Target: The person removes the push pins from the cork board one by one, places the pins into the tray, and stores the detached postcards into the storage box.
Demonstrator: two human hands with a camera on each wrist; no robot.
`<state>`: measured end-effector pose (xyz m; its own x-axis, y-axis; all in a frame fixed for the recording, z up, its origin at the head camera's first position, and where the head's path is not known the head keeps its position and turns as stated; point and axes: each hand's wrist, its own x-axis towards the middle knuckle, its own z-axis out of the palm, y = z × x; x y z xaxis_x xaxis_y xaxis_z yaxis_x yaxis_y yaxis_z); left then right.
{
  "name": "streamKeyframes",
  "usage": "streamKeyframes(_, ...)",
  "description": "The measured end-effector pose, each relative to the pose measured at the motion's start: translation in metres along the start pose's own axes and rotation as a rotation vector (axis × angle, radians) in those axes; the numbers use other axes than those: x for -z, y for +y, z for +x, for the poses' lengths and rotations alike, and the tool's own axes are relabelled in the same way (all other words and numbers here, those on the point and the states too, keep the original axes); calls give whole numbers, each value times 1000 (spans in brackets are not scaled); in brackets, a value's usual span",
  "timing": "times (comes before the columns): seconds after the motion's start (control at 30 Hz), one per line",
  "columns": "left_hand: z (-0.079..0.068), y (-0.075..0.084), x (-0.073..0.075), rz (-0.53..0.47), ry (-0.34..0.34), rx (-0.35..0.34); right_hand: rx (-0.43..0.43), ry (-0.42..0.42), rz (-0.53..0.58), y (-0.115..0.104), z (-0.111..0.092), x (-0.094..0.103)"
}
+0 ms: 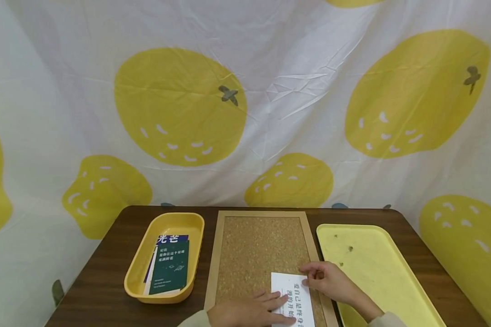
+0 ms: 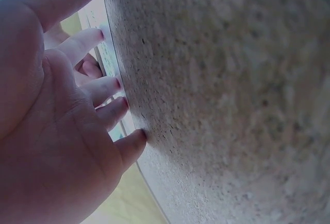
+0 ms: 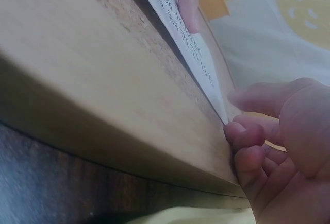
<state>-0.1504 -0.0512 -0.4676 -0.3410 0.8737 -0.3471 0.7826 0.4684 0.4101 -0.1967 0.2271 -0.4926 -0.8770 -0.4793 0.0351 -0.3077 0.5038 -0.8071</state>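
Observation:
A white card with dark Chinese characters lies on the lower right part of a wood-framed cork board. My left hand rests on the card with its fingers spread; the left wrist view shows its fingertips down at the card and cork. At the card's far right corner, my right hand pinches the edge between thumb and curled fingers, its index finger reaching past the corner. In the right wrist view, the card's corner meets those fingertips, close over the board's frame.
Left of the board, a yellow bin holds several cards, a dark green one on top. On the right is a pale yellow tray with a few small dark specks. A lemon-print curtain hangs behind the brown table.

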Motion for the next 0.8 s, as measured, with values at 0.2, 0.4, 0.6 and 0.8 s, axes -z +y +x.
streamKeyframes(0.2, 1, 0, 0, 13, -8, 15, 2, -5, -37, 0, 1, -2)
streamKeyframes(0.4, 10, -10, -10, 12, -11, 15, 43, 14, -110, 0, 0, -4)
streamKeyframes(0.6, 22, -30, -26, 7, -8, -13, 39, 20, -133, 1, -1, -5)
streamKeyframes(0.8, 20, -25, -21, -11, -18, -3, 23, 23, -113, -1, -2, -6)
